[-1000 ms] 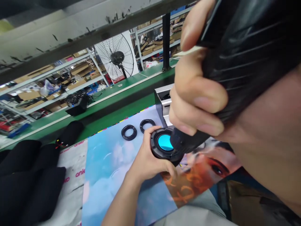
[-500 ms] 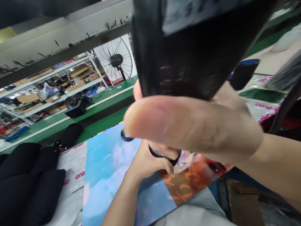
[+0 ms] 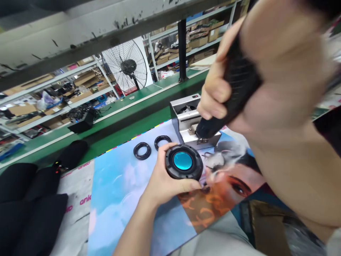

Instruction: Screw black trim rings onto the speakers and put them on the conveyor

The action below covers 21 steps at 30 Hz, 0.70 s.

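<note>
My left hand (image 3: 164, 181) grips a round black speaker unit (image 3: 183, 161) with a shiny blue centre, held just above a printed poster sheet (image 3: 125, 192) on the bench. My right hand (image 3: 239, 81) is close to the camera, closed around a black ribbed power tool (image 3: 231, 96). The tool's tip points down and hangs a little above and to the right of the speaker unit, apart from it. Two black rubber rings (image 3: 142, 150) lie on the poster just behind the left hand.
A small silver machine (image 3: 183, 115) stands behind the speaker unit. Black cloth-covered items (image 3: 32, 199) lie at the left. A green conveyor belt (image 3: 125, 117) runs behind the bench, with a large standing fan (image 3: 128, 69) and shelving racks of cardboard boxes (image 3: 53, 96) beyond.
The tool tip was on the speaker's blue centre a second ago. My right hand swung the tool up past the camera, and it now hangs lifted off the speaker. The left hand kept its hold.
</note>
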{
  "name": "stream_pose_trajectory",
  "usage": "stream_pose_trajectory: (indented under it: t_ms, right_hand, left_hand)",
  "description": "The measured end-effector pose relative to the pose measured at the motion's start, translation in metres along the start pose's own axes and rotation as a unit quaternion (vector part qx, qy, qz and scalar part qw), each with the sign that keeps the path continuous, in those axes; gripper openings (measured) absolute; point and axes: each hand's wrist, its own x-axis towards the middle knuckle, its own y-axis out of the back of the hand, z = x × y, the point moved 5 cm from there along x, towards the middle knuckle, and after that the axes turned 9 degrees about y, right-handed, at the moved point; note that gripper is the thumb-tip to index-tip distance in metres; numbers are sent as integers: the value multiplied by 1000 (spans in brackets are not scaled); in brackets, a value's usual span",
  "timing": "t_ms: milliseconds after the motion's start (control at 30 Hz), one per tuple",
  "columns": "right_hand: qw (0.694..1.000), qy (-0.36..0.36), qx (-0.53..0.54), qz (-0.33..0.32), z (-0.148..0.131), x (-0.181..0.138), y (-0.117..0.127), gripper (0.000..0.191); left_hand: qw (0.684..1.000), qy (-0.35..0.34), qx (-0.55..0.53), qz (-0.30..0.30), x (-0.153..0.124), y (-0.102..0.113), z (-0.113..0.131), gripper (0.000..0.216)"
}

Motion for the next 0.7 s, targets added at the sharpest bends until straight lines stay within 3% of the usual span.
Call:
stream_pose_trajectory:
  t_ms: [100, 267, 500, 700]
  right_hand:
    - [996, 60, 9, 63, 41, 5, 27, 40]
    - [997, 9, 15, 76, 92, -2, 44, 36]
    - [996, -87, -1, 12, 89, -17, 43, 47]
    - [995, 42, -8, 85, 70, -8, 44, 41]
  left_hand:
    - [1000, -1, 3, 9, -1, -1, -4, 95]
    - [999, -8, 17, 26, -2, -1, -1, 93]
    - [1000, 4, 2, 22, -2, -2, 0, 93]
    - [999, 9, 3, 32, -1, -2, -1, 95]
